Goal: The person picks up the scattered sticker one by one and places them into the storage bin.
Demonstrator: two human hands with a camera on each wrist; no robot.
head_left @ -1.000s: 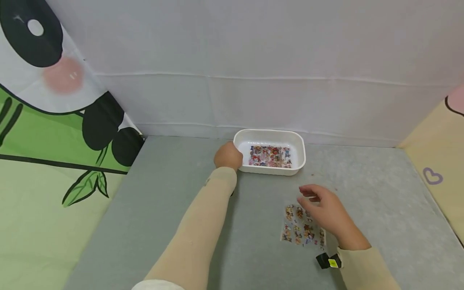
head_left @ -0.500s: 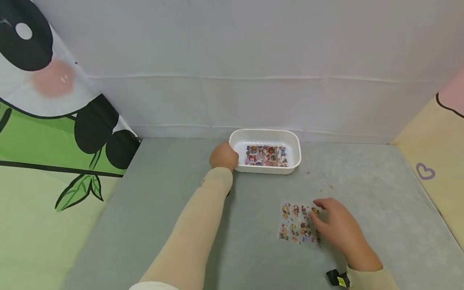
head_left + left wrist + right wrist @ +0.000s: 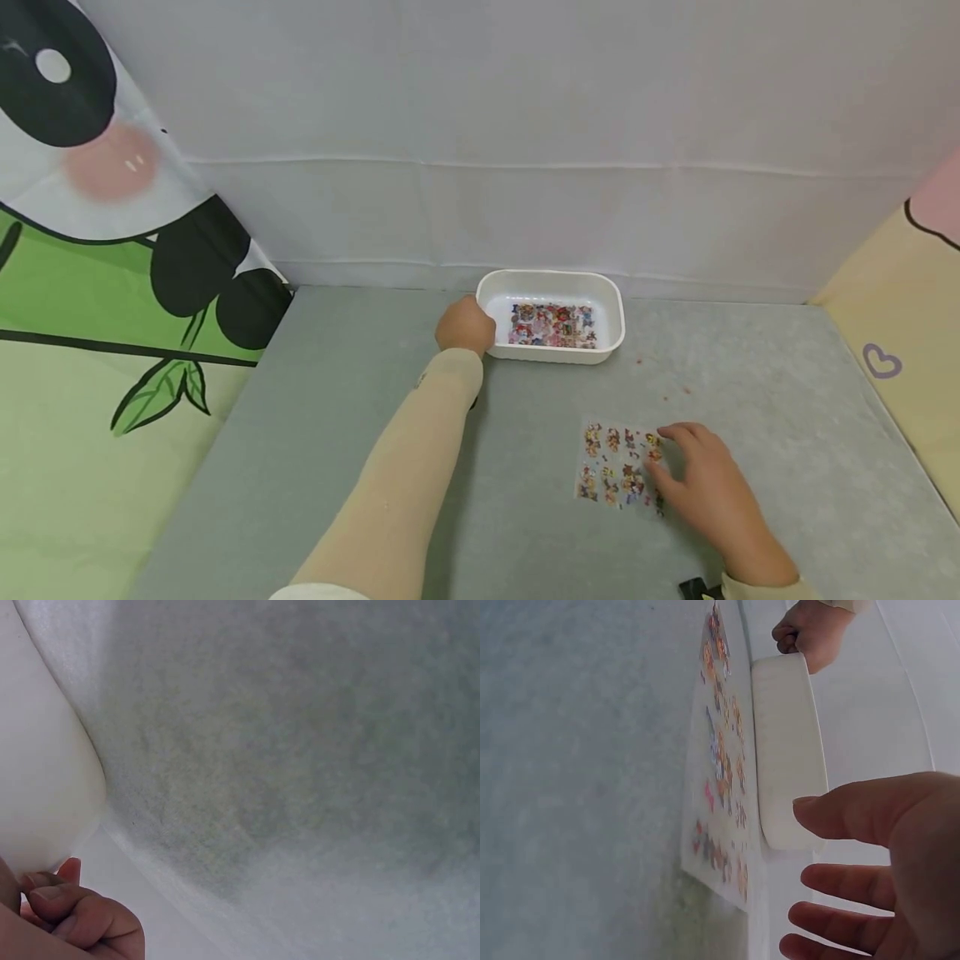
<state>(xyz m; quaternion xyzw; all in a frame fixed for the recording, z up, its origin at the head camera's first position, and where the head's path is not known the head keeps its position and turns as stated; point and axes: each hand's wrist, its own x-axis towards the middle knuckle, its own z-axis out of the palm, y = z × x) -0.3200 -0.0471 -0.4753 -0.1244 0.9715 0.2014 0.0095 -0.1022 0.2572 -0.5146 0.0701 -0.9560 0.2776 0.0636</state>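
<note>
At the back of the table, my left hand point(image 3: 465, 326) grips the left end of a white plastic tray point(image 3: 555, 355). Its curled fingers point(image 3: 90, 919) show at the tray's corner in the left wrist view. A sheet of small colourful cartoon stickers point(image 3: 552, 325) lies inside the tray. Nearer to me, a clear sticker sheet point(image 3: 609, 467) with brown and orange figures lies flat on the table. My right hand point(image 3: 701, 479) hovers at its right edge, thumb and fingers spread apart. In the right wrist view nothing sits between that thumb and fingers.
The grey table point(image 3: 360, 358) ends at a white cloth backdrop point(image 3: 525, 208) just behind the tray. Printed cloth panels stand at left and right. A few tiny reddish specks point(image 3: 686, 390) lie between tray and sheet. A black wrist device point(image 3: 697, 588) shows by the right sleeve.
My right hand has moved right and toward me, from over the sheet's upper part to its right edge, uncovering more stickers. My left hand stays on the tray; the head view has shifted slightly.
</note>
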